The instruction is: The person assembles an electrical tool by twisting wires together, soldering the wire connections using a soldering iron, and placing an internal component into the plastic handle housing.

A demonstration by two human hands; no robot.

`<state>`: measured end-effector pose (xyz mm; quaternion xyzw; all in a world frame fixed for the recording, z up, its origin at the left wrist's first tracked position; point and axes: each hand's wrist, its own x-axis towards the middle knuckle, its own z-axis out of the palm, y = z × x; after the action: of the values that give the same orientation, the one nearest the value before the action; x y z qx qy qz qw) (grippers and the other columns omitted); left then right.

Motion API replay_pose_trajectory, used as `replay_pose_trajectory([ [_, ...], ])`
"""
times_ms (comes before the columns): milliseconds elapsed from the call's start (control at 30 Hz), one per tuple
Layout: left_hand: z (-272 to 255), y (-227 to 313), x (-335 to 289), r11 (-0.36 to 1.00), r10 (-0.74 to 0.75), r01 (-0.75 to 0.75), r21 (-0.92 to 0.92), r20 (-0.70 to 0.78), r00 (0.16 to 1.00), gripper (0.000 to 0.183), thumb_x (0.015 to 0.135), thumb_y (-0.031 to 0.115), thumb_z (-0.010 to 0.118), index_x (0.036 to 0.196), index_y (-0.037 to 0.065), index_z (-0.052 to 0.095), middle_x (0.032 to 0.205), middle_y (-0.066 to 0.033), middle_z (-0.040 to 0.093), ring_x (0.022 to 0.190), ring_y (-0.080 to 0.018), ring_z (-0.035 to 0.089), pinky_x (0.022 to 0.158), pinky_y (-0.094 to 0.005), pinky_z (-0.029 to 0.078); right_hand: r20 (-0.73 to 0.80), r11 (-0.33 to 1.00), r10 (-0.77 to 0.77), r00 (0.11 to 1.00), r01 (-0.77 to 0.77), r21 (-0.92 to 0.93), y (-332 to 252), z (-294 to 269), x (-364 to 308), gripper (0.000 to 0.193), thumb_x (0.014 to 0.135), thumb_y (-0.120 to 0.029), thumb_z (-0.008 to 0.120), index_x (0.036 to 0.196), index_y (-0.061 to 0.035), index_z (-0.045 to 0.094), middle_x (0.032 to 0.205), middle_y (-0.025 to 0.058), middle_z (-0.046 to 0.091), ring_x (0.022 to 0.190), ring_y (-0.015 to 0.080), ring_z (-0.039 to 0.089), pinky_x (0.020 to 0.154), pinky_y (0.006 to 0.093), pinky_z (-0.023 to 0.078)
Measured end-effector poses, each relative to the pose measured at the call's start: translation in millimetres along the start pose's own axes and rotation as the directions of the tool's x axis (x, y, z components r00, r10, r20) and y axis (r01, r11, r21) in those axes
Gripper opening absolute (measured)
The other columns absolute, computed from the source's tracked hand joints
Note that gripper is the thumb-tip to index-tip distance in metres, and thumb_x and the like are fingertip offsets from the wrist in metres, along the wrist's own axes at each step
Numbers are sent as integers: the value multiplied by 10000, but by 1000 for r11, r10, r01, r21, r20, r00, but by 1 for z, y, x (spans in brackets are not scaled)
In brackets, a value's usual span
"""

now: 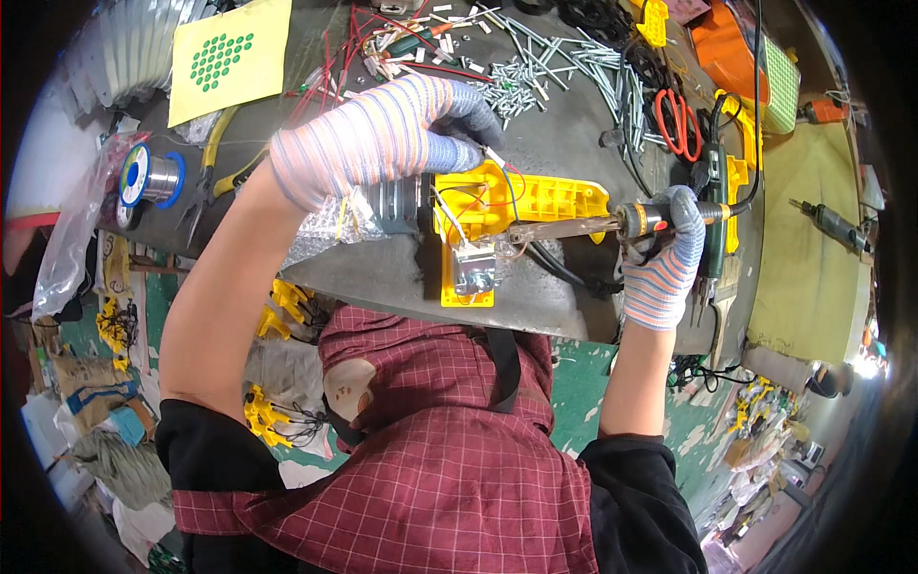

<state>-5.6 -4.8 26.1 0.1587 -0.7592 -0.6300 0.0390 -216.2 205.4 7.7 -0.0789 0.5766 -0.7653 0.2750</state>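
Note:
My right hand (pixel 666 249), in a striped knit glove, grips a soldering iron (pixel 643 220) by its handle. The iron points left, its metal shaft (pixel 559 230) crossing over an L-shaped yellow plastic half-shell (pixel 545 199). My gloved left hand (pixel 392 134) reaches over the shell's far side, thumb and fingers pinched around a thin wire (pixel 507 177) with a white sleeve at its end. Red and dark wires loop inside the shell. A small shiny metal part (pixel 474 270) sits in the shell's near arm. The iron's tip is close to the wires; contact I cannot tell.
Solder spools (pixel 164 180) and yellow-handled pliers (pixel 215 163) lie left, near a yellow sheet with green dots (pixel 225 62). Screws (pixel 521 84), red wires and a screwdriver (pixel 411 41) spread across the back. Red-handled scissors (pixel 677 124) and an orange bin (pixel 732 53) are right.

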Motion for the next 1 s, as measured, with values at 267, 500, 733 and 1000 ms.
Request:
replay_pose_trajectory([
  [267, 10, -9, 9, 982, 150, -151, -114, -11, 989, 175, 929, 130, 629, 1058, 15, 604, 1039, -56, 670, 1027, -119, 609, 913, -277, 483, 23, 1000, -10, 1000, 10, -15, 3, -6, 4, 194, 813, -232, 702, 926, -118, 592, 799, -16, 558, 716, 97, 538, 642, 245, 458],
  [500, 13, 6, 6, 969, 166, -152, -197, 57, 985, 182, 949, 101, 569, 1112, 28, 535, 968, -74, 666, 941, -138, 632, 866, -292, 494, 55, 1000, 12, 998, -12, 1, 2, -8, 3, 218, 832, -305, 720, 934, -139, 622, 776, 19, 635, 665, 161, 635, 619, 299, 531],
  [733, 11, 22, -3, 997, 61, -56, -47, 125, 990, 176, 920, 74, 575, 1080, 2, 567, 907, -60, 649, 892, -126, 624, 815, -274, 497, 91, 997, -50, 995, 56, -58, -1, -9, 1, 203, 842, -304, 704, 928, -143, 615, 784, 9, 623, 663, 149, 624, 595, 295, 518],
  [1000, 5, 34, 8, 991, -53, -1, 135, 393, 918, 175, 859, 110, 599, 986, 6, 659, 862, -43, 649, 801, -105, 585, 746, -267, 485, 110, 998, -45, 993, 51, -48, -3, -7, -1, 195, 844, -297, 700, 935, -144, 621, 780, 2, 621, 657, 136, 613, 601, 284, 515],
])
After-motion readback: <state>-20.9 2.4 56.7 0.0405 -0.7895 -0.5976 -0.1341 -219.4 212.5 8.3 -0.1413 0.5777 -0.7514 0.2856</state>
